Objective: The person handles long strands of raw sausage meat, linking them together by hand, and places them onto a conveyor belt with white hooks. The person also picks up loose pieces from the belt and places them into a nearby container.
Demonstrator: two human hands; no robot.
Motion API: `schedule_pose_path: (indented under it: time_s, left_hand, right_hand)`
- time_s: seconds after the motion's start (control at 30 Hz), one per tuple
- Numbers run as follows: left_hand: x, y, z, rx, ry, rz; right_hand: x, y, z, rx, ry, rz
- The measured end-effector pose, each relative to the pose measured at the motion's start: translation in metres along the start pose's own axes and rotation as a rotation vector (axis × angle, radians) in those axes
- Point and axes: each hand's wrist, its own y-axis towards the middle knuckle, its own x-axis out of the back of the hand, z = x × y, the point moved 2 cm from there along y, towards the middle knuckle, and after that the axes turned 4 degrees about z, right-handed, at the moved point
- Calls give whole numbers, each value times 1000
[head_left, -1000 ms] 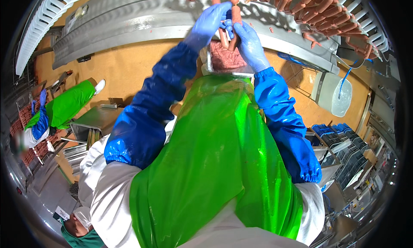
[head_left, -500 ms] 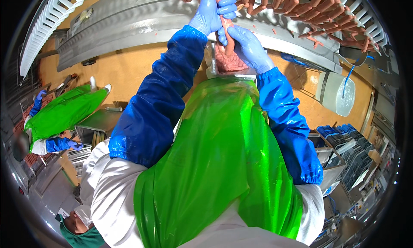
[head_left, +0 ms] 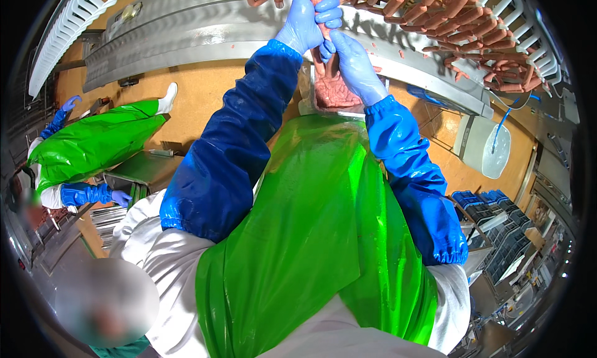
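My left hand [head_left: 306,19], gloved blue, closes around a sausage string [head_left: 324,47] hanging from above; my right hand [head_left: 352,64], just below it, grips the same string. Beneath both hands, a white tray [head_left: 311,107] of sausages.

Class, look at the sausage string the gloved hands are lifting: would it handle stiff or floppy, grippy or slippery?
Probably floppy: the sausage string hangs limp between left hand and right hand. Likely slippery too, as the sleeves look wet and glossy.
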Motion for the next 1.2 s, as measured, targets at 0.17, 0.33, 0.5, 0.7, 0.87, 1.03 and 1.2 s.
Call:
schedule_pose_path:
  time_s: [0.17, 0.33, 0.5, 0.7, 0.87, 1.03, 1.2]
  left_hand:
    - [-3, -4, -8, -293, 381, -654]
    - [4, -24, -23, -437, 558, -798]
    - [18, -25, -37, -793, 621, -919]
    - [11, -47, -65, -445, 821, -372]
    - [4, -54, -82, -351, 404, -321]
    - [21, -54, -91, -297, 193, -241]
    - [13, -49, -84, -286, 137, -73]
  right_hand:
    - [-16, 12, 20, 702, -1237, -231]
    - [-23, 26, 23, 732, -1040, -109]
    - [-48, 28, 25, 547, -721, -207]
    - [-15, 58, -20, -21, -352, -98]
    - [-48, 54, 1, -22, -317, 29]
    - [-72, 14, 34, 112, -154, 59]
    - [-40, 41, -15, -88, 417, 132]
